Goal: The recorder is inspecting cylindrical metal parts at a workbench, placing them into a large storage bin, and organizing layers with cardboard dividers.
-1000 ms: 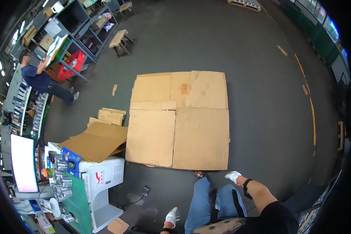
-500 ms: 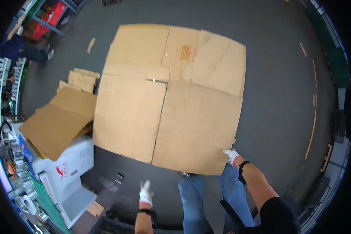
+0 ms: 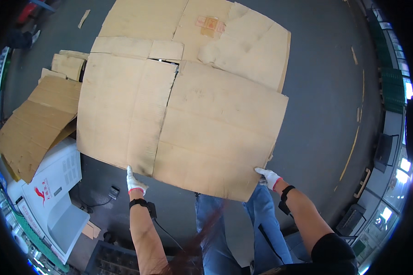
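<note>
A large flattened cardboard box spreads out in front of me, with creases, a slit between its near panels and a patch of tape on the far part. My left hand, in a white glove, grips the near edge on the left, thumb on top. At the near right corner, my gloved right hand holds the same cardboard the same way. The fingers of both hands are mostly hidden under it. The near right panel stands slightly off the far one along the crease.
On the left, folded brown cardboard rests on a white cabinet-like machine. Part of a person shows at the upper left. A dark crate lies at the lower left; a yellow floor line runs along the right.
My left hand has moved from free air to the cardboard's near left edge and closed on it. The near panels have come up a little. My right hand keeps its hold.
</note>
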Demonstrator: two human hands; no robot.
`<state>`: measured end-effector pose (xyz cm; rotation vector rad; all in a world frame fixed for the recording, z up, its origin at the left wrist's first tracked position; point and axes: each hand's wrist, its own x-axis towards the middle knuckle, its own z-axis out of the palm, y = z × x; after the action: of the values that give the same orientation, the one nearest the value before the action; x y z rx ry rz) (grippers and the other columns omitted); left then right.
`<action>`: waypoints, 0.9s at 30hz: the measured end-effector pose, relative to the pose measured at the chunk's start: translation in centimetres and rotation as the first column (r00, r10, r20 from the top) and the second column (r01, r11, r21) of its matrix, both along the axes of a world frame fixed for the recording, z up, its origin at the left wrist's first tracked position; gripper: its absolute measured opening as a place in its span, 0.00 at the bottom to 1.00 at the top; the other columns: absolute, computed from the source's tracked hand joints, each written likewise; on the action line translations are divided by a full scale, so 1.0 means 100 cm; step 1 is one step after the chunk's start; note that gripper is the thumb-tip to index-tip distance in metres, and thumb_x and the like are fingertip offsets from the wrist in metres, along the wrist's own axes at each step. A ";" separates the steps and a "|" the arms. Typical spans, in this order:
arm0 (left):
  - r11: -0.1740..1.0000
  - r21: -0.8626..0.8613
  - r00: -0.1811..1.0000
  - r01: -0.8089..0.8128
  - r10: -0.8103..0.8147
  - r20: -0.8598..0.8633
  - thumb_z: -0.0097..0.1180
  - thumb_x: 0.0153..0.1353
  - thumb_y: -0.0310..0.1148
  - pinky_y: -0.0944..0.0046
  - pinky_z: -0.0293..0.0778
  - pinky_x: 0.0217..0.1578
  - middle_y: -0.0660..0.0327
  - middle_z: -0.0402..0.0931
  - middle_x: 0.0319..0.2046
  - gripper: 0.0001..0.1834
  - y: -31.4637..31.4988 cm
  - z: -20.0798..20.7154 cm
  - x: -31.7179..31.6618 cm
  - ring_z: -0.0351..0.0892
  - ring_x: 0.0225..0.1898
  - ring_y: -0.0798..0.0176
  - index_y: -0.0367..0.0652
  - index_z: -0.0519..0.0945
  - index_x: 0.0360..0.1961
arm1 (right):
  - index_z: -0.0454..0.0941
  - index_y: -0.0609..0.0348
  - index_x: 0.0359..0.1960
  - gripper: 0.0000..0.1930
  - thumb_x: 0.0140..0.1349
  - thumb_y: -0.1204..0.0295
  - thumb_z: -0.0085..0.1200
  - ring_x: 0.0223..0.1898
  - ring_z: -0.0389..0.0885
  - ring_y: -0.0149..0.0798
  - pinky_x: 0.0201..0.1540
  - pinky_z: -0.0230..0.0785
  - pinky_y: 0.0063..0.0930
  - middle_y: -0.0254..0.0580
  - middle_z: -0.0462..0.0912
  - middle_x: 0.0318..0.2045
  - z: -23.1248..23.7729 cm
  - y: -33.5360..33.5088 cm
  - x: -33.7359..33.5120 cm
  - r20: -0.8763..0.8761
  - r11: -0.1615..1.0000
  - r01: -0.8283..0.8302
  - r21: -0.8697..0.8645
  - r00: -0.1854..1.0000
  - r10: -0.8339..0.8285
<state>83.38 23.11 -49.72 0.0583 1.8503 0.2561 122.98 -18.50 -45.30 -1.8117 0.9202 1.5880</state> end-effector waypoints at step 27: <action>0.489 0.661 0.812 -0.569 0.208 0.545 0.60 0.62 0.33 0.53 0.79 0.51 0.49 0.76 0.53 0.29 -0.114 0.412 0.012 0.81 0.50 0.52 0.29 0.67 0.60 | 0.67 0.63 0.63 0.25 0.65 0.68 0.54 0.51 0.82 0.47 0.54 0.77 0.44 0.52 0.79 0.54 0.385 0.022 0.110 0.056 0.806 0.073 0.587 0.990 -0.130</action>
<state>84.54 11.67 -8.48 0.1876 1.1609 1.3623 133.93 -16.34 -6.76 -1.3551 0.4017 1.4882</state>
